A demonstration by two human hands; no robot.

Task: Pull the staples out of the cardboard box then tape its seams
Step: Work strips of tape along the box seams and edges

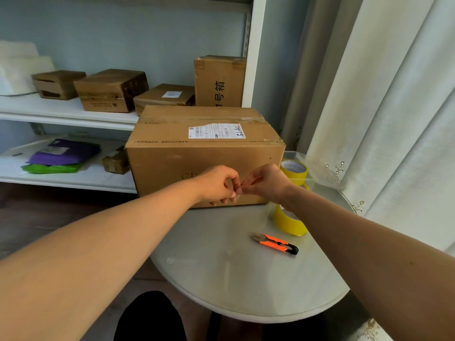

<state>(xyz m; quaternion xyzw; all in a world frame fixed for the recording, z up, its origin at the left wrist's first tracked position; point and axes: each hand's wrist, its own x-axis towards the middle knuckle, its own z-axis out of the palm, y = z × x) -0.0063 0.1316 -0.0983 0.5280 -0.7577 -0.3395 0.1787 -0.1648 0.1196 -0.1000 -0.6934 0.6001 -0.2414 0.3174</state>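
Observation:
A large cardboard box point(172, 158) with a white shipping label stands on the round table point(234, 271). Both hands meet in front of its near face. My left hand point(218, 184) and my right hand point(267, 183) pinch a small, barely visible thing between their fingertips; it looks like a strip of clear tape, but I cannot tell for sure. A yellow tape roll point(289, 223) stands on the table under my right wrist. A second yellow roll point(294, 169) sits beside the box's right side. No staples are visible.
Orange and black snips point(275, 243) lie on the table right of centre. White shelves point(66, 112) on the left carry several cardboard boxes and purple and green packets. A white curtain point(384, 114) hangs at the right.

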